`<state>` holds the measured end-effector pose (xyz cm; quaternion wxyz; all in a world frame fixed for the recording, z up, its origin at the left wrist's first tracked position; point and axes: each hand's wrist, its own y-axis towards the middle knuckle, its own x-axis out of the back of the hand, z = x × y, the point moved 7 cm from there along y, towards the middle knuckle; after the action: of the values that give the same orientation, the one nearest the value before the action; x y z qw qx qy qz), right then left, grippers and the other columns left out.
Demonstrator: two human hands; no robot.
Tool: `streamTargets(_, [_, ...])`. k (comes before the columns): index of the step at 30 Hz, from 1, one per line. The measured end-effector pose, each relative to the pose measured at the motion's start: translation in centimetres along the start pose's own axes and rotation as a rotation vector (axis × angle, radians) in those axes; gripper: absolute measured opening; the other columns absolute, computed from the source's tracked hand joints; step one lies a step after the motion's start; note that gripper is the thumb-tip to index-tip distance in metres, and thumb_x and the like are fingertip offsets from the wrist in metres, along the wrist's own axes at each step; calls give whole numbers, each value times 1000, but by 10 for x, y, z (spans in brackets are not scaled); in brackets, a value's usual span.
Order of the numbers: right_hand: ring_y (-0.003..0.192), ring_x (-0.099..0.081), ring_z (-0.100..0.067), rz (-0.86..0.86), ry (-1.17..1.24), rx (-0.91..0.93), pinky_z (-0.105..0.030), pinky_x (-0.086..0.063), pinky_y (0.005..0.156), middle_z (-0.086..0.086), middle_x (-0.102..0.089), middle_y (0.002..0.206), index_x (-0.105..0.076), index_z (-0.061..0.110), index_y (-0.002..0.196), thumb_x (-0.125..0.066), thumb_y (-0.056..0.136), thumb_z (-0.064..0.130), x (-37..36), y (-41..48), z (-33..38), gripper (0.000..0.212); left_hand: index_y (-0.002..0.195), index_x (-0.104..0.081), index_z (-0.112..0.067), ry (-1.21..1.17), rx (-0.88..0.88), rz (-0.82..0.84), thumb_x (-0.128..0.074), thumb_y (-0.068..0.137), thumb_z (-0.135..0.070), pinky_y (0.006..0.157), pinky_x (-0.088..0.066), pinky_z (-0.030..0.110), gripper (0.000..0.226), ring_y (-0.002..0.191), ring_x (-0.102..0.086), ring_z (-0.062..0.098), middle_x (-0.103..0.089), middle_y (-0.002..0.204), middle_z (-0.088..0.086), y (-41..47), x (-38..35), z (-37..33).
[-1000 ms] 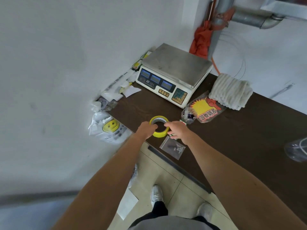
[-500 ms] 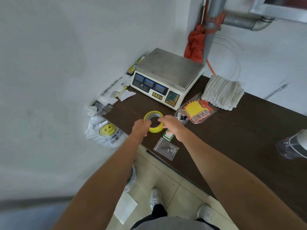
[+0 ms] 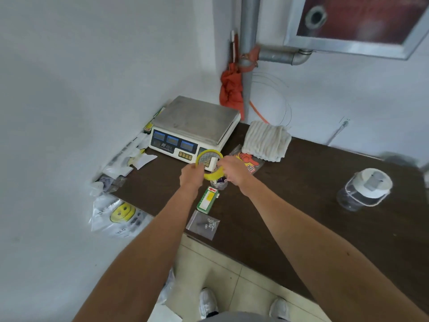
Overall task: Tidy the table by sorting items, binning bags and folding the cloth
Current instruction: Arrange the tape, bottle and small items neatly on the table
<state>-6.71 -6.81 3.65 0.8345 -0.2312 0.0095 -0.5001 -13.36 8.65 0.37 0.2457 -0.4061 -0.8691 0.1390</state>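
Note:
Both hands hold a yellow tape roll (image 3: pixel 210 164) lifted off the dark brown table (image 3: pixel 301 194), in front of the scale. My left hand (image 3: pixel 191 175) grips its left rim and my right hand (image 3: pixel 232 169) grips its right side. Below the roll lie a green and white small box (image 3: pixel 207 200) and a clear zip bag with screws (image 3: pixel 203 224). A folded white cloth (image 3: pixel 267 141) sits behind my right hand, beside a red and yellow printed bag (image 3: pixel 249 161). A smiley-face plastic bag (image 3: pixel 118 214) hangs off the table's left end.
A white electronic scale (image 3: pixel 193 126) stands at the back left corner. Papers and small bags (image 3: pixel 130 154) are heaped along the left wall. A clear jar with a white lid (image 3: pixel 364 189) stands at the right. An orange rag (image 3: pixel 232 89) hangs on the pipe.
Both hands have lifted the tape roll off the table and tilted it up toward the scale. The green box beneath it has come into sight. My head has tipped up.

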Motion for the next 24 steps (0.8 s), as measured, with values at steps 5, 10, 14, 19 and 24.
streamTargets(5, [86,-60,-17,-138,-21,26,-31,-42,65,-3,-62,96,-65,12,96,-59,90,32,58,-8,2,22,86,-71,-17,38,-74,92,-55,67,-45,91,-58,53,37,99,-70,37,-73,98,15,8,-55,-21])
streamTargets(10, [108,-58,-19,-221,120,-60,-40,-51,97,-2,-59,117,-58,17,124,-65,88,38,112,-26,-24,43,85,-72,-16,70,-109,194,-60,75,-40,85,-59,46,28,89,-72,29,-74,87,6,-37,-109,-46])
streamTargets(14, [109,-56,-20,-300,127,-96,-45,-48,104,-3,-59,119,-61,15,128,-61,91,33,152,-39,-42,41,92,-75,-15,67,-129,286,-64,82,-30,69,-51,37,21,78,-66,24,-71,84,7,-57,-152,-50])
streamTargets(19, [109,-58,-21,-377,133,-132,-48,-47,104,-2,-61,113,-62,21,115,-61,90,34,192,-52,-65,28,102,-71,-9,178,-169,374,-61,89,-32,70,-47,36,28,79,-60,23,-64,88,8,-70,-200,-50])
streamTargets(24, [108,-58,-23,-434,137,-183,-48,-49,101,-1,-60,110,-61,21,111,-62,89,34,221,-62,-91,25,99,-70,-18,259,-162,474,-60,90,-29,78,-51,38,17,95,-65,26,-67,98,7,-83,-238,-42])
